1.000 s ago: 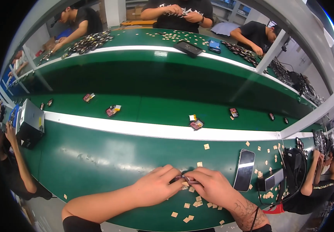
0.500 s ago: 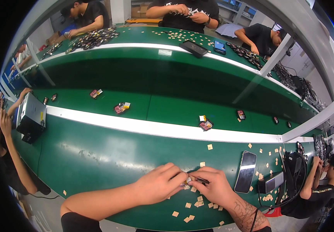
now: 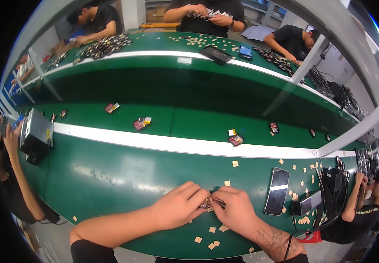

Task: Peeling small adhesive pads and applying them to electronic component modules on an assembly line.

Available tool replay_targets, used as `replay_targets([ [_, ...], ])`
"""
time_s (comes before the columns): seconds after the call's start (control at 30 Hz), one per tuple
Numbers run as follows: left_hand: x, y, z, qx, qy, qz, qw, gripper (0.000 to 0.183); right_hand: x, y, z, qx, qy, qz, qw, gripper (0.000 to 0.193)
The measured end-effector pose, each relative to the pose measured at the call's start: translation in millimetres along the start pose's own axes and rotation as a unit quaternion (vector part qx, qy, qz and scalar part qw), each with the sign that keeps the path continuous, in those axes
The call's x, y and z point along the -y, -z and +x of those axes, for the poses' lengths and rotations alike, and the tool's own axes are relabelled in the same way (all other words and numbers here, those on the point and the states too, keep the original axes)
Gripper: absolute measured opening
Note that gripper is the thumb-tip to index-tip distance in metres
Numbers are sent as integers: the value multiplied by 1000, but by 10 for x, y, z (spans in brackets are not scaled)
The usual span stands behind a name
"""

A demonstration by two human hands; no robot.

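My left hand [image 3: 181,206] is closed around a small electronic unit [image 3: 205,203] with a dark rim and shiny parts. Fingers cover much of it, so its details are hidden. Close against it, my right hand [image 3: 237,209] pinches a thin dark tool [image 3: 219,202] resembling tweezers, its tip at the unit. Both hands are low over the green table [image 3: 119,175]. Small pale square pieces [image 3: 198,239] lie scattered beneath and around my right hand.
A phone [image 3: 277,191] and a grey-black box [image 3: 307,203] with cables lie right of my hands. Beyond a white rail [image 3: 154,141], a green belt carries several small red-and-black units [image 3: 142,123]. A grey machine [image 3: 37,135] stands at left. Co-workers sit around.
My right hand has drawn slightly left, nearer my left hand, and its tool is now tucked against the unit. The units on the belt have shifted a little rightward.
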State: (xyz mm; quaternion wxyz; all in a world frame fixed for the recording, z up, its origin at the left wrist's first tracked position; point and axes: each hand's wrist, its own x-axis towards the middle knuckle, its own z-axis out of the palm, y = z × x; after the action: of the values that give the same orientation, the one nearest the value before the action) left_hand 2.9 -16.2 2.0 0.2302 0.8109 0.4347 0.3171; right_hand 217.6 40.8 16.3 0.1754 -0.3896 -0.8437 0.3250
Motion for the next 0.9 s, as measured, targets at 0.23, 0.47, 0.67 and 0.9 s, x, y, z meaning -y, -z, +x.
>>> replay_targets([
  [0.23,-56,-11,54,-47,4,-12,999,39,-108,86,-1,-34,-26,137,990,20],
  [0.47,-10,59,262,-11,182,-216,959,25,-30,187,-11,-35,-61,244,967,24],
  [0.67,911,164,1289,-134,167,-77,974,21,-196,188,24,-223,43,156,961,39],
  [0.9,1088,-104,1810,-151,101,315,932,27,-246,199,16,-184,22,145,972,23],
])
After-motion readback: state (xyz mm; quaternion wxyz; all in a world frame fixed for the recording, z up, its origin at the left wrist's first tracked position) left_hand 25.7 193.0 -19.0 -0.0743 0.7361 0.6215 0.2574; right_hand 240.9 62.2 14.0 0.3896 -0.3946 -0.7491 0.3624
